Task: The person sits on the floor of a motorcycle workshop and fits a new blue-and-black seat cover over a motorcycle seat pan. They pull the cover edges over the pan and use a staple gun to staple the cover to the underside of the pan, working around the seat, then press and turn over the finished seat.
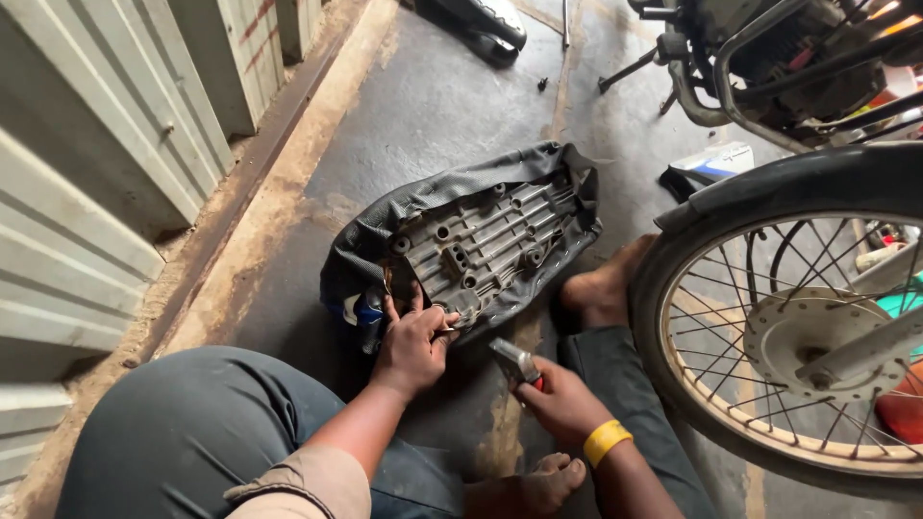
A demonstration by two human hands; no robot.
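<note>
An upturned motorcycle seat (481, 240) lies on the concrete floor, its grey ribbed plastic base up and a black cover wrapped round its edge. My left hand (413, 344) grips the near edge of the seat, pinching the cover against the base. A metal staple gun (516, 362) with a red part is held in my right hand (561, 399), a little right of and below the seat edge. A yellow band (606, 440) is on that wrist.
A motorcycle's spoked wheel (798, 327) and black mudguard stand close at the right, with the engine and frame (788, 58) behind. Corrugated metal shutters (106, 144) run along the left. My bare feet (606, 284) rest beside the seat; a small box (716, 161) lies beyond.
</note>
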